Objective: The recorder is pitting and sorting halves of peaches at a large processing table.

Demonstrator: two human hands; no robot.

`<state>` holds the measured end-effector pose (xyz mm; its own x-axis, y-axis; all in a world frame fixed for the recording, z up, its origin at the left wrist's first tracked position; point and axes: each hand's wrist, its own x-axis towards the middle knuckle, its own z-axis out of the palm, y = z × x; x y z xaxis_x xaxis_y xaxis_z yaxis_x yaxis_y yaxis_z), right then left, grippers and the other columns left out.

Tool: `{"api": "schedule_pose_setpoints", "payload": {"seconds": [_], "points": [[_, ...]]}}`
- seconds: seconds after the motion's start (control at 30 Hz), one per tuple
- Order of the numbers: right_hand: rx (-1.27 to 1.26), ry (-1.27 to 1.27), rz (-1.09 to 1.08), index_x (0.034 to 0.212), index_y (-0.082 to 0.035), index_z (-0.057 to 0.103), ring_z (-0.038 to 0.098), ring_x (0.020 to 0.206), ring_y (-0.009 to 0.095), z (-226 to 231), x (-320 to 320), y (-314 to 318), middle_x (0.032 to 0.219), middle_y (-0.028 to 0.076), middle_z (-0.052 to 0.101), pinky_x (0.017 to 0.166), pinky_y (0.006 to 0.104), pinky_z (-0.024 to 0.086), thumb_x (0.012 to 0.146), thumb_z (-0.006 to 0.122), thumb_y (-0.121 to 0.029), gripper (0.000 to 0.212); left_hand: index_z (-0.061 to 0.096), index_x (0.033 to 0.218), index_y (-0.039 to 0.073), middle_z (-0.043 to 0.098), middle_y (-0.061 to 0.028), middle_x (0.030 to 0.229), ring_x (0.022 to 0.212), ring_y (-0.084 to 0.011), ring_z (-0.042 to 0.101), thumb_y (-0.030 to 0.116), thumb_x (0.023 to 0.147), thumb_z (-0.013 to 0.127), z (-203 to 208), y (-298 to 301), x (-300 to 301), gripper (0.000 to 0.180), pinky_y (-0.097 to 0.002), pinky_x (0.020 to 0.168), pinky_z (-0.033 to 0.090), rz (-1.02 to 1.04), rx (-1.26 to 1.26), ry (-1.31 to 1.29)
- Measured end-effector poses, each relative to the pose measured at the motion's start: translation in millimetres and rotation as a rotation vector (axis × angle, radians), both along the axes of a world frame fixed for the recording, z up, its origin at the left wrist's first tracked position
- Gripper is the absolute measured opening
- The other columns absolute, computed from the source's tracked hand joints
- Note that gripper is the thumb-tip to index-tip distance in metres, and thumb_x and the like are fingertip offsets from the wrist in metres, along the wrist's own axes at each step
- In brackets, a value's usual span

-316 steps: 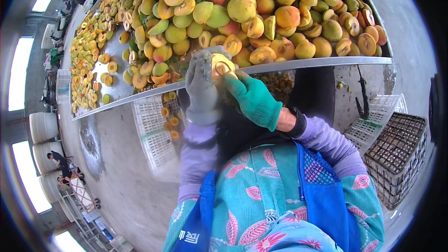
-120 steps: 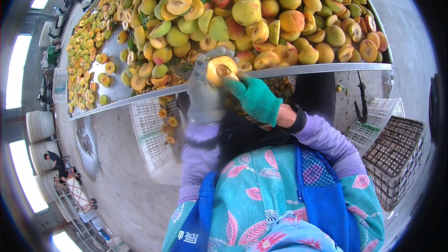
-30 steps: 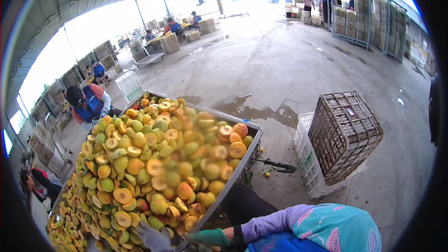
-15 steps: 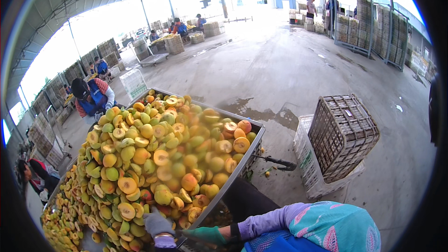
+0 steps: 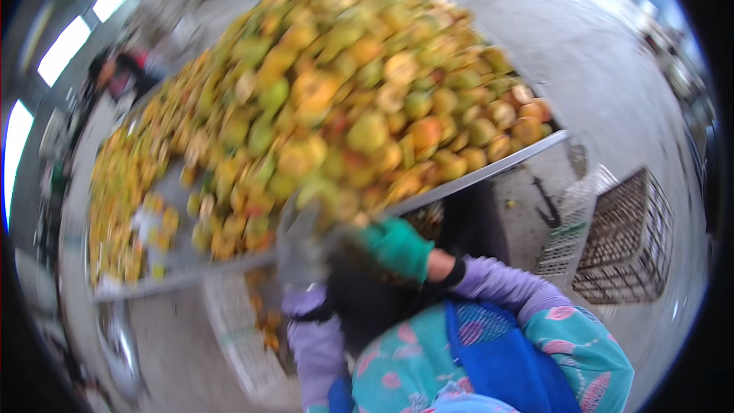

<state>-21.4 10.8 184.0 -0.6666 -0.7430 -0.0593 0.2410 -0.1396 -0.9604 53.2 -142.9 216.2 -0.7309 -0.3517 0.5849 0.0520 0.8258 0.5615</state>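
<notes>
1. The fruit (image 5: 367, 131) lies heaped high in front of me, yellow, green and orange, with many pieces cut into halves. The nearest ones lie just beyond my fingertips, by the tray's near edge.
2. I judge each piece light, firm under the skin but easily bruised. The cut faces are probably wet and slippery, so I would hold a half by its rounded skin side, fingers curved around the rim, without pressing into the flesh. The whole ones look likely to roll, so I would cup those.
3. My left hand (image 5: 300, 248), in a grey glove, is at the foot of the heap, across the edge. It is too blurred to tell whether my fingers are apart or closed on a piece.
4. My right hand (image 5: 399, 249), in a green glove, is just beside it, slightly nearer my body. The fingers look bent inward, but I can't tell what, if anything, they grip.
5. The metal tray (image 5: 172, 281) bears the heap; its near edge runs aslant before me.
6. Below it, to my left, is a white crate (image 5: 238, 333); off to my right, a dark lattice crate (image 5: 627, 239) stands beside a pale one (image 5: 564, 246).
7. Far left, a co-worker (image 5: 128, 75) is bent by the tray.
</notes>
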Motion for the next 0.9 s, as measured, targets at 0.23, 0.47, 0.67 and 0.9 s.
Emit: {"api": "schedule_pose_setpoints", "payload": {"seconds": [0.23,0.47,0.67,0.9], "points": [[0.311,0.883,-0.038,0.105,-0.004,0.057,0.063,0.066,0.028,41,7,16,0.069,0.018,0.059,0.058,0.0385,0.046,0.094,0.052,-0.038,0.036,0.051,0.120,-0.004,0.059,-0.0142,0.112,0.101,-0.0207,0.059,0.021,0.098,0.044,8,26,17,0.034,-0.0300,0.086,0.049,-0.169,1.299,0.336],[0.541,0.587,0.056,0.099,-0.002,0.053,0.057,0.073,0.042,51,-4,12,0.081,0.025,0.059,0.064,0.0460,0.044,0.095,0.045,-0.044,0.043,0.059,0.112,0.001,0.059,-0.0103,0.114,0.101,-0.0199,0.059,0.027,0.100,0.040,13,47,7,0.034,-0.0300,0.086,0.049,-0.020,0.678,0.204],[0.482,0.459,0.035,0.100,-0.001,0.053,0.056,0.075,0.042,45,-9,16,0.081,0.024,0.059,0.065,0.0461,0.043,0.095,0.043,-0.046,0.045,0.059,0.108,-0.003,0.061,-0.0103,0.108,0.095,-0.0160,0.059,0.023,0.100,0.041,15,62,-16,0.032,-0.0290,0.082,0.049,-0.088,1.115,0.257],[0.362,0.987,0.069,0.105,0.000,0.053,0.057,0.075,0.039,13,-12,23,0.083,0.023,0.060,0.066,0.0433,0.045,0.096,0.044,-0.043,0.045,0.061,0.104,-0.003,0.064,-0.0100,0.096,0.085,-0.0162,0.060,0.026,0.099,0.044,4,63,-26,0.034,-0.0273,0.076,0.050,-0.054,1.178,0.237]]}}
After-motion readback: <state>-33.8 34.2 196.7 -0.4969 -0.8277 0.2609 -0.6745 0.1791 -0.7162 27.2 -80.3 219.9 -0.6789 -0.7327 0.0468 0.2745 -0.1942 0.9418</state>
